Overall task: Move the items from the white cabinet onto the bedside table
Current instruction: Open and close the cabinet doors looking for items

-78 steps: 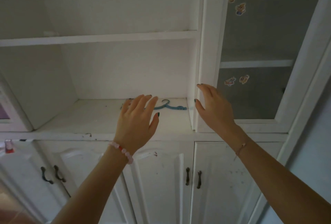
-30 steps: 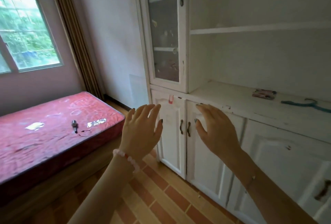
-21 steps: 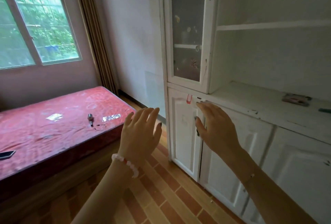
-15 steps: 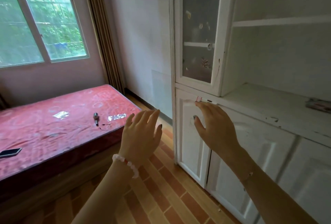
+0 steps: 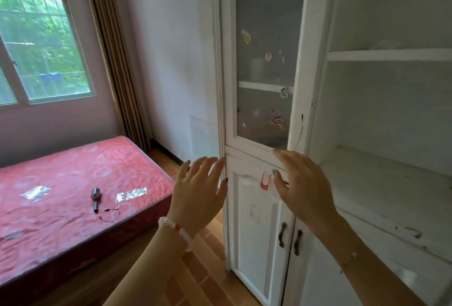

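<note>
The white cabinet (image 5: 315, 85) fills the right half of the view, with a glass door (image 5: 264, 66) at its left end and an open shelf (image 5: 386, 190) to the right. No item shows on the visible part of that shelf. My left hand (image 5: 198, 195) and my right hand (image 5: 303, 188) are both raised in front of the cabinet's lower doors, fingers straight and spread, holding nothing. No bedside table is in view.
A bed with a red mattress (image 5: 61, 198) stands at the left under a window (image 5: 36, 49). On it lie a small metal torch-like object (image 5: 95, 198) and two foil packets (image 5: 131, 194). A brown curtain (image 5: 115, 56) hangs in the corner. Tiled floor (image 5: 205, 266) lies between bed and cabinet.
My view has swung left from the open shelf toward the bed and window. The blue hanger and the flat item on the shelf have passed out of view. Both hands stay raised and empty.
</note>
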### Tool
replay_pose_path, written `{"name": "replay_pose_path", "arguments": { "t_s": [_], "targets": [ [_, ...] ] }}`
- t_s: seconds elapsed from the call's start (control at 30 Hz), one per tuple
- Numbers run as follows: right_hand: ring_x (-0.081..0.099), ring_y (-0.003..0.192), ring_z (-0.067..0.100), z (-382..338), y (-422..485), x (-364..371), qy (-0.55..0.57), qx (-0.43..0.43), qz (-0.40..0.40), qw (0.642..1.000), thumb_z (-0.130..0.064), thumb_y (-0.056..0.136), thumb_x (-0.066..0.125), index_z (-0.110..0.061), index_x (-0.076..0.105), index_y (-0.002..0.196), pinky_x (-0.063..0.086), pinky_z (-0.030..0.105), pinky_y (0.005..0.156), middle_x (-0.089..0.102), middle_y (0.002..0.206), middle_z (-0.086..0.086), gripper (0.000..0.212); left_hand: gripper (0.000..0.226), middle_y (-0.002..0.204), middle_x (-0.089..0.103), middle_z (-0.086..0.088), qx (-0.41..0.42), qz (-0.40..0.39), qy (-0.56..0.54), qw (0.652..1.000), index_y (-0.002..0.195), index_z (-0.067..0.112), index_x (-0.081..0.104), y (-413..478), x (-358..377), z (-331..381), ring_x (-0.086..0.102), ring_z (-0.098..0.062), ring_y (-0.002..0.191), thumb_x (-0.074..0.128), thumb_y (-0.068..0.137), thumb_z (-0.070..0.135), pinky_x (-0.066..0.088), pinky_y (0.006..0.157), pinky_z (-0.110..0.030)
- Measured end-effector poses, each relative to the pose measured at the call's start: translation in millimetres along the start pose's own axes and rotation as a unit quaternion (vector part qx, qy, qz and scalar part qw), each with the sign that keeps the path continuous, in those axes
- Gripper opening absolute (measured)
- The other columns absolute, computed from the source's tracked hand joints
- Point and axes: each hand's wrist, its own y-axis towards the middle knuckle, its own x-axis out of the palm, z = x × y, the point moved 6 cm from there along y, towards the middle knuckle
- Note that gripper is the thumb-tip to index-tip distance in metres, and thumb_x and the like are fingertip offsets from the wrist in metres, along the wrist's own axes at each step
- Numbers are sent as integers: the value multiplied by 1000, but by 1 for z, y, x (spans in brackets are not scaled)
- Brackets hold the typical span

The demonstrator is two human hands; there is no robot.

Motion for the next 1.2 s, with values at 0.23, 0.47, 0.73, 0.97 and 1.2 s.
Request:
{"name": "replay_pose_path", "arguments": {
  "t_s": [0.23, 0.47, 0.73, 0.97, 1.2],
  "targets": [
    [60, 108, 27, 40, 38, 6, -68, 40, 21, 997, -32, 86, 43, -9, 58, 122, 49, 40, 91, 64, 118, 9, 45, 49, 115, 66, -7, 50, -14, -43, 998, 119, 11, 61, 63, 58, 3, 63, -28, 105, 34, 89, 40, 50, 88, -53],
    [60, 105, 25, 54, 77, 3, -145, 69, 52, 986, -32, 86, 34, -10, 57, 120, 49, 39, 90, 65, 115, 7, 47, 38, 111, 67, -6, 135, 11, -101, 986, 117, 14, 60, 130, 94, 12, 64, -28, 102, 50, 85, 33, 48, 91, -49],
    [64, 100, 26, 50, 139, -15, -220, 102, 111, 964, -36, 86, 32, -11, 60, 117, 52, 40, 86, 68, 111, 6, 49, 33, 107, 67, -7, 240, 92, -148, 955, 112, 12, 61, 224, 94, 0, 64, -28, 97, 57, 84, 28, 49, 88, -49],
    [61, 106, 26, 41, 184, -42, -251, 107, 159, 949, -29, 88, 49, -11, 56, 124, 49, 39, 90, 65, 117, 7, 41, 35, 110, 67, -9, 285, 173, -165, 928, 112, 12, 62, 287, 81, 2, 64, -30, 100, 66, 82, 30, 46, 91, -52],
    [60, 105, 28, 33, 218, -72, -292, 73, 196, 933, -20, 86, 59, -9, 56, 124, 48, 37, 87, 65, 116, 10, 39, 36, 112, 64, -9, 341, 216, -143, 904, 115, 11, 58, 339, 51, 15, 61, -29, 103, 42, 88, 29, 46, 92, -51]
  ]
}}
